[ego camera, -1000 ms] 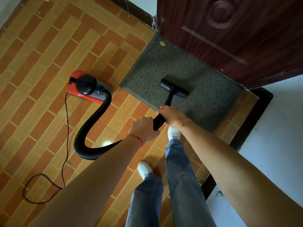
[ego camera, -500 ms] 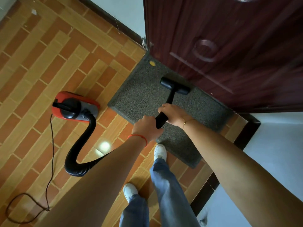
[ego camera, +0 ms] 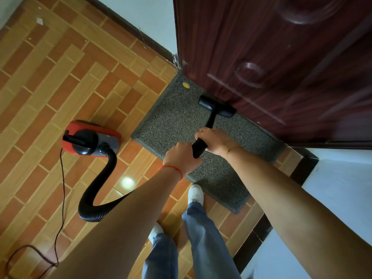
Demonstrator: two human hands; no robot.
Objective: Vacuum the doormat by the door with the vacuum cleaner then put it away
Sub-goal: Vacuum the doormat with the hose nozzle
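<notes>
A grey speckled doormat (ego camera: 173, 121) lies on the tiled floor against a dark red door (ego camera: 281, 57). The black vacuum nozzle (ego camera: 216, 106) rests on the mat's far edge, right at the foot of the door. Its black wand (ego camera: 199, 147) runs back to my hands. My right hand (ego camera: 214, 140) grips the wand higher up, and my left hand (ego camera: 182, 158) grips it just behind. The red and black vacuum body (ego camera: 90, 137) sits on the floor left of the mat, joined by a ribbed black hose (ego camera: 94, 200) that passes under my left arm.
A small yellow spot (ego camera: 185, 84) lies near the mat's far left corner. The black power cord (ego camera: 60, 198) trails from the vacuum body toward the lower left. My white shoes (ego camera: 195, 193) stand at the mat's near edge. A white wall (ego camera: 342, 188) with dark skirting is at the right.
The nozzle has slid forward across the mat, from its middle to the edge under the door. Both hands moved forward with the wand, and I stepped closer.
</notes>
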